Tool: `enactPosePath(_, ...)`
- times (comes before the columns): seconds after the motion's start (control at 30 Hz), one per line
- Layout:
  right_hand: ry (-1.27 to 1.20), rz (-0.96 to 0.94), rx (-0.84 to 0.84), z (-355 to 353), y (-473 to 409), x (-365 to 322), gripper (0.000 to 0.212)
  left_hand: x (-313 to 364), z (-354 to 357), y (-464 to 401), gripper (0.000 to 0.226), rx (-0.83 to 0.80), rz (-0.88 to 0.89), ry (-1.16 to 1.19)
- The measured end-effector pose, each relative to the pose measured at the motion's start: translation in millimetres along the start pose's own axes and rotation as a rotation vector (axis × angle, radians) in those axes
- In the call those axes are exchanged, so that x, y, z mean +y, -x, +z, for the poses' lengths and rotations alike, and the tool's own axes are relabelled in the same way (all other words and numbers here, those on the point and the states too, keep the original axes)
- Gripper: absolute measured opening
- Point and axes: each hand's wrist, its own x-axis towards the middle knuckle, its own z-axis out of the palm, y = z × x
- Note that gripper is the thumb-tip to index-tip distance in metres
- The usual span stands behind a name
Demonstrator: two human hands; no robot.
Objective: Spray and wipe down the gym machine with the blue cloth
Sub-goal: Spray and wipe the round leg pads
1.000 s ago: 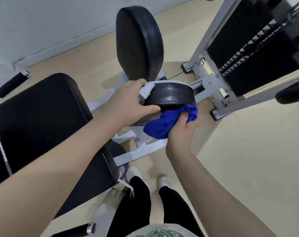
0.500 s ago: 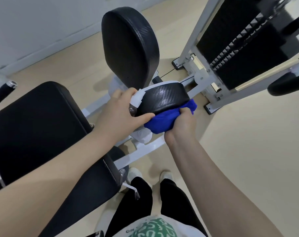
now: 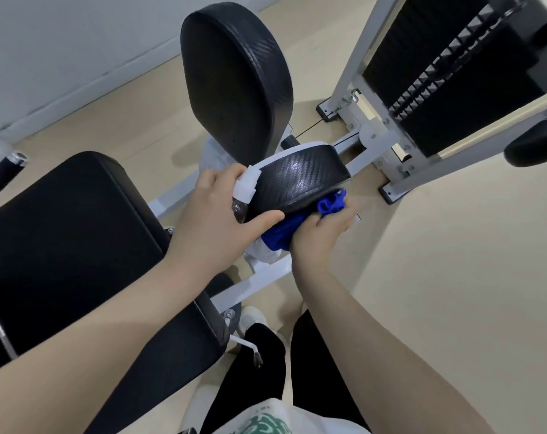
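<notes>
One blue cloth (image 3: 281, 234) is bunching against the underside of the small round black pad (image 3: 300, 180), the right hand (image 3: 320, 236) gripping it with curled fingers. Beside it, the left hand (image 3: 217, 220) is clasping a spray bottle (image 3: 244, 191), thumb lying along the pad's lower edge, under the tall black backrest (image 3: 237, 83).

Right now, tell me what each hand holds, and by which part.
Left hand grips the spray bottle round its body, just under the white nozzle. Right hand bunches the blue cloth by its middle, under the black pad.
</notes>
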Motion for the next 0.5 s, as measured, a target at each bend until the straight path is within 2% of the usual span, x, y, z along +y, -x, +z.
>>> enactPosePath(0.07,0.102,0.198,0.026,11,-17,12,0.035,0,2,0,0.065,0.012,0.009,-0.006)
enactPosePath(0.13,0.111,0.205,-0.014,11,-24,23,0.037,0,3,2,0.064,0.030,0.014,-0.009)
enactPosePath(0.17,0.125,0.106,-0.053,7,-19,23,0.034,0,4,4,0.064,0.045,0.013,-0.010)
enactPosePath(0.3,0.059,-0.540,-0.191,-15,20,8,0.035,0,8,9,0.062,0.084,0.009,0.005)
enactPosePath(0.37,0.083,-0.710,-0.212,-17,16,18,0.027,0,8,8,0.064,0.098,0.011,0.024)
enactPosePath(0.4,0.145,-0.725,-0.217,-16,5,28,0.024,0,7,5,0.064,0.096,0.015,0.030)
enactPosePath(0.43,0.220,-0.655,-0.226,-15,-8,39,0.026,0,7,3,0.065,0.090,0.016,0.031)
enactPosePath(0.5,0.327,-0.406,-0.210,-16,-37,55,0.035,-2,6,1,0.066,0.075,0.015,0.015)
